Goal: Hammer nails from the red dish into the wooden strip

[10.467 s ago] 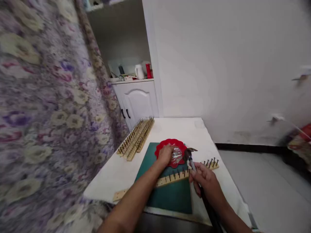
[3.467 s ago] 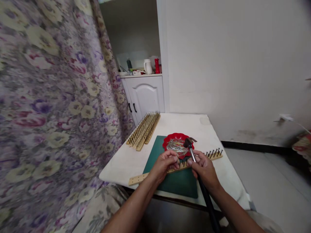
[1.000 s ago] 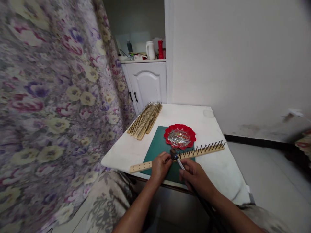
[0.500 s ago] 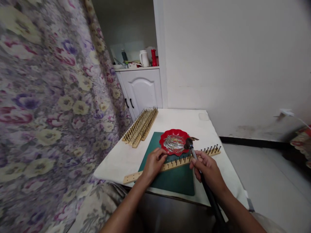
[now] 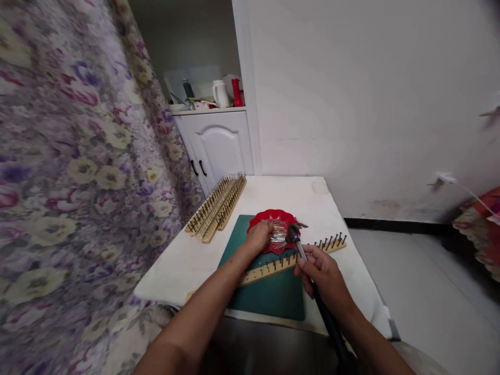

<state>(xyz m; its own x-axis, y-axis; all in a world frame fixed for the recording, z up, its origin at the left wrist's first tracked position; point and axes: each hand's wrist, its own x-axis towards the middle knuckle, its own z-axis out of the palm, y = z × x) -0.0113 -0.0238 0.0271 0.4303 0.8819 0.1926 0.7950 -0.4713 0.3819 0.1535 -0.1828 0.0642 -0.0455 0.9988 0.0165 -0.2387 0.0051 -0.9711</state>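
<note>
My left hand reaches into a red scalloped plate, its curled fingers down among loose silver nails. What lies between the fingertips is hidden. Wrapped around a hammer is my right hand; the hammer's head is up near the plate's right edge and its dark handle runs toward me. A long wooden strip lies slantwise below both hands. Upright dark nails stand along its middle and right part, while small holes show toward the left. My left forearm covers part of the strip.
Beneath the plate and strip is a green mat on a white-covered table. Several nail-studded strips lie at the back left. A floral curtain hangs on the left, and a white cabinet stands behind.
My left hand has moved from the strip up and forward into the plate of nails. The right hand still holds the hammer in about the same place. The whole view has shifted slightly.
</note>
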